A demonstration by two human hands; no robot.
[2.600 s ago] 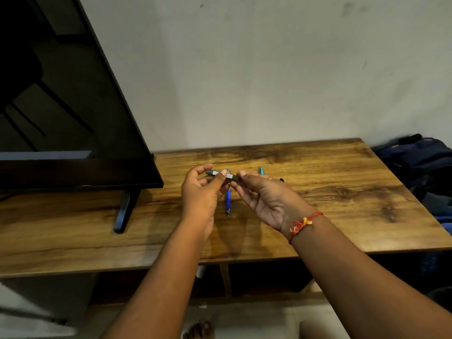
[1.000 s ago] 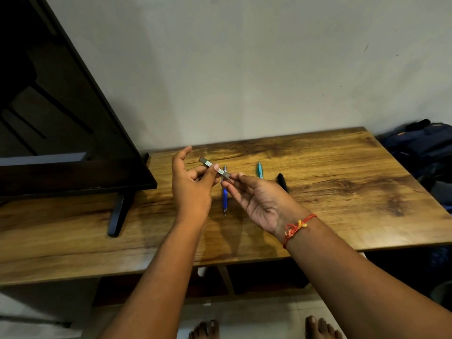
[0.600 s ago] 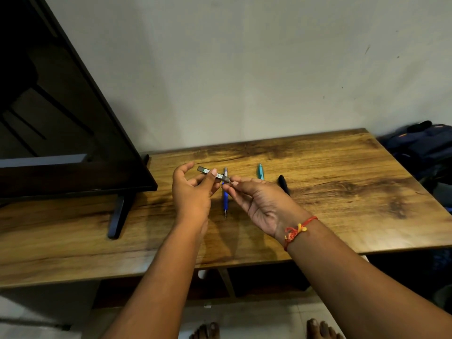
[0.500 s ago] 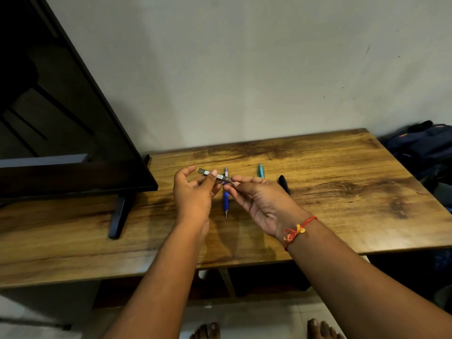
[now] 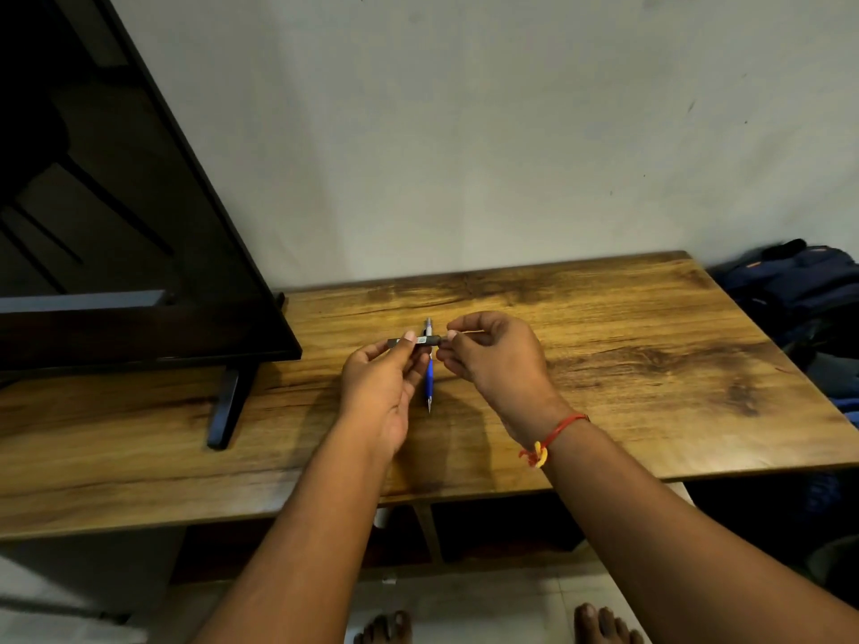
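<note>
While both hands hold the dark pen (image 5: 420, 341) level above the middle of the worktop (image 5: 650, 364), the chief risk is a small part slipping free. The left hand (image 5: 381, 383) grips the barrel between thumb and curled fingers. The right hand (image 5: 492, 355), at 3 o'clock from it, pinches the pen's right end with curled fingertips. Whether that end is a cap or a tip piece is too small to tell. A pull or twist made too sharply could let the piece jump from the pinch, roll toward the worktop's near edge at 6 o'clock and drop to the floor. The blue pen (image 5: 430, 383) lies on the wood directly beneath the hands, tip toward 6 o'clock, and a lowered wrist could set it rolling. The television (image 5: 116, 225) at 9 o'clock and the bag (image 5: 799, 290) at 3 o'clock are well apart from the work.
</note>
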